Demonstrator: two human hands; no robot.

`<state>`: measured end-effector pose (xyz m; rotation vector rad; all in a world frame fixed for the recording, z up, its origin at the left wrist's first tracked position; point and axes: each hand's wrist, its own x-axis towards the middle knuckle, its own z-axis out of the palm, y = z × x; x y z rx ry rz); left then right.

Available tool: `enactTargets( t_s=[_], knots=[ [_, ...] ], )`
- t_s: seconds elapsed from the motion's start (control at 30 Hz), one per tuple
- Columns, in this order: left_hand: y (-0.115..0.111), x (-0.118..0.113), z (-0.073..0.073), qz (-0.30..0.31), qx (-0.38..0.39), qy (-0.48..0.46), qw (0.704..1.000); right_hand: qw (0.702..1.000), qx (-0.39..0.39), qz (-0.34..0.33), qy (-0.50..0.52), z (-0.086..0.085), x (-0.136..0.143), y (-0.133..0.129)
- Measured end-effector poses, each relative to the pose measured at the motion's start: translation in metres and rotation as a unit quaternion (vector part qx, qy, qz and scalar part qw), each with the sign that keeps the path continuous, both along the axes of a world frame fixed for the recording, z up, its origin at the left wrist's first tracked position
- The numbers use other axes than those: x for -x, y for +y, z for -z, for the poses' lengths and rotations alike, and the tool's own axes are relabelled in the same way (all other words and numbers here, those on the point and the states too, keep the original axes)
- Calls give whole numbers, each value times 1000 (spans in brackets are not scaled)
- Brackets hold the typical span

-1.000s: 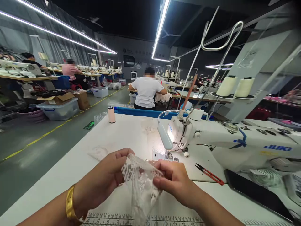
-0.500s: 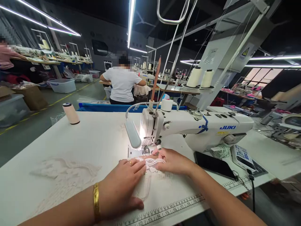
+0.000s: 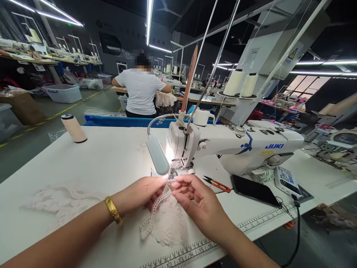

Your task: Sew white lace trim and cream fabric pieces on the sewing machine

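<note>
Just in front of the presser foot of the white sewing machine, my left hand pinches a scalloped lace trim between thumb and fingers. My right hand is curled at the other side, its thumb and fingertips closed at the trim's upper end near the needle. Below both hands, a pale lace fabric piece lies on the table, with the trim trailing along its left side. My left fingertips are partly hidden behind the trim. Orange thread snips lie right of my right hand.
A black phone and a white boxy device lie at the right. Another lace piece rests at left, behind it a thread cone. A ruler strip runs along the front edge. A co-worker sits ahead.
My left hand has lifted from lying flat on the lace to a pinch near the needle. My right hand has shifted nearer me, uncovering the snips. The lace now hangs further toward me.
</note>
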<state>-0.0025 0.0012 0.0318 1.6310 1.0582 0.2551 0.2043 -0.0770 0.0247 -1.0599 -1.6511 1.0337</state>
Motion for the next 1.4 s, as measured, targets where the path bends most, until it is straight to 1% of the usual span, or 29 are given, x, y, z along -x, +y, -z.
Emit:
enactTargets(
  t_s=[0.07, 0.1, 0.13, 0.2, 0.27, 0.33, 0.37, 0.43, 0.5, 0.57, 0.63, 0.73, 0.83, 0.9, 0.97, 1.1, 1.27, 1.33, 1.4],
  knots=[
    [0, 3, 0, 15, -15, 7, 1000, 997, -43, 29, -55, 1, -8, -7],
    [0, 4, -1, 23, -22, 14, 999, 993, -63, 28, -98, 1, -13, -11],
    [-1, 4, -1, 28, -35, 20, 999, 987, -77, 12, -142, 2, -18, -16],
    [-2, 4, 0, 18, -65, 35, 997, 970, -92, -42, -222, 7, -27, -27],
    [-3, 2, 2, 6, -104, 53, 993, 947, -113, -81, -289, 15, -31, -36],
    [-4, 0, 3, -2, -135, 63, 989, 931, -157, -66, -324, 26, -29, -40],
    [-3, -1, 4, -2, -147, 70, 987, 927, -181, -47, -324, 32, -26, -41],
    [-1, -3, 4, 6, -185, 90, 979, 930, -217, -15, -295, 41, -17, -40],
    [3, -5, 4, 28, -246, 102, 963, 940, -229, -6, -253, 47, -6, -37],
    [4, -6, 5, 63, -309, 108, 943, 945, -234, -2, -230, 52, 3, -35],
    [3, -5, 8, 89, -340, 127, 928, 945, -233, 5, -231, 56, 8, -33],
    [-2, 0, 12, 88, -338, 144, 926, 949, -212, 1, -235, 57, 6, -31],
    [-4, 4, 16, 59, -335, 102, 935, 956, -198, -14, -218, 55, 1, -30],
    [-3, 3, 17, 40, -338, 70, 938, 958, -202, -16, -203, 54, -1, -30],
    [0, 2, 17, 34, -343, 55, 937, 959, -209, -11, -192, 54, -1, -31],
    [3, -2, 19, 48, -362, 71, 928, 954, -223, -9, -198, 57, 1, -30],
    [1, -2, 25, 71, -409, 105, 904, 944, -232, -15, -233, 58, 2, -30],
    [-1, -1, 25, 74, -410, 112, 902, 941, -236, -14, -243, 58, 3, -30],
    [-3, -1, 23, 71, -398, 114, 908, 938, -242, -10, -247, 60, 3, -30]
  ],
)
